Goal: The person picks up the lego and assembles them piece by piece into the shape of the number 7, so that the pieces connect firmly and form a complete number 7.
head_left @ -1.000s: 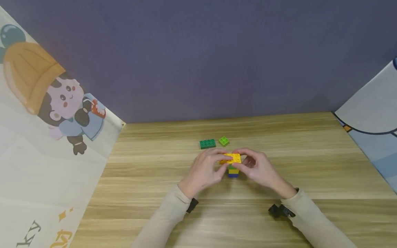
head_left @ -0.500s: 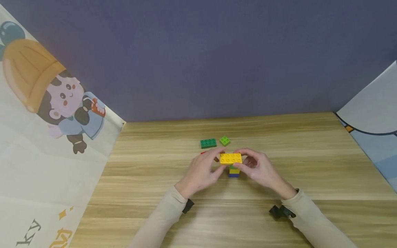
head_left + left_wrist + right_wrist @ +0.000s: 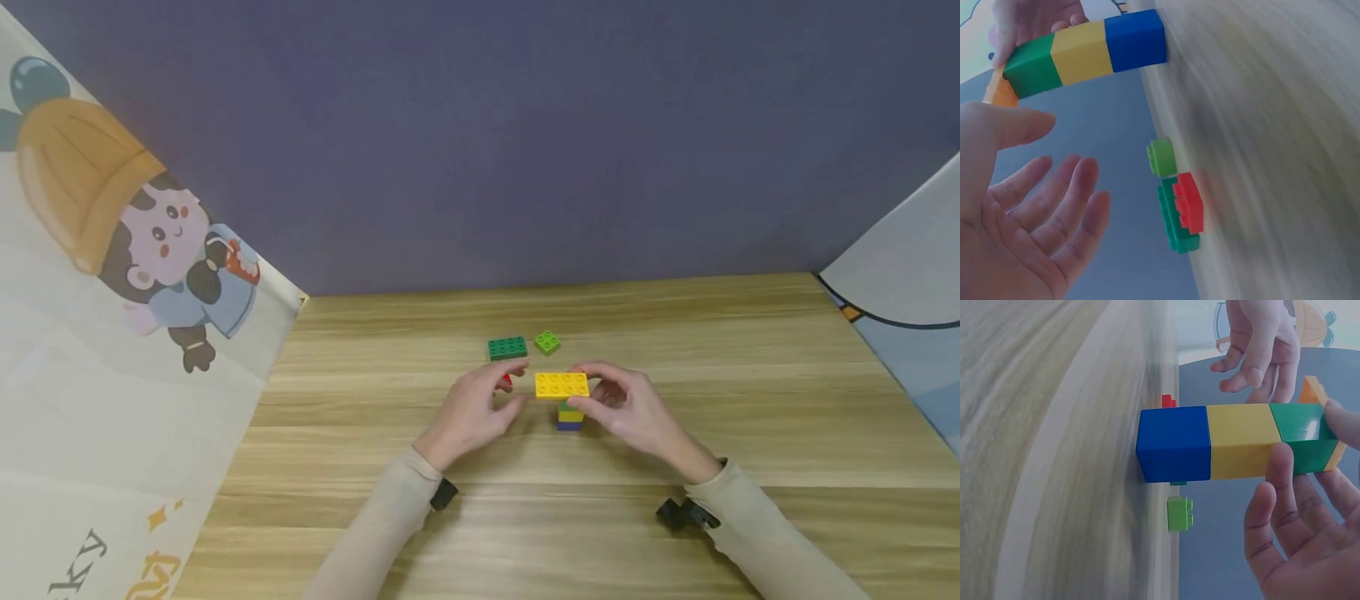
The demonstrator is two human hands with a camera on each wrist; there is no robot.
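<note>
A flat yellow eight-stud brick (image 3: pixel 551 386) lies across the top of an upright stack of blocks and juts out to the left. From the bottom the stack has a blue block (image 3: pixel 1172 445), a yellow block (image 3: pixel 1242 441) and a green block (image 3: pixel 1304 434). My right hand (image 3: pixel 630 410) pinches the flat yellow brick at its right end, thumb in front; in the right wrist view a finger reaches the stack's side. Just left of the brick, my left hand (image 3: pixel 467 414) is held apart from it, fingers spread and holding nothing.
Behind the hands a dark green eight-stud brick (image 3: pixel 507 347) and a small light green four-stud brick (image 3: pixel 547 342) lie on the wooden table (image 3: pixel 675 333). A red brick (image 3: pixel 1191 203), partly behind my left hand in the head view, lies near them. A dark panel (image 3: pixel 525 150) rises at the back.
My left hand has let go of the flat yellow brick and drawn away to the left, uncovering its studs and part of the red brick. My right hand keeps its grip.
</note>
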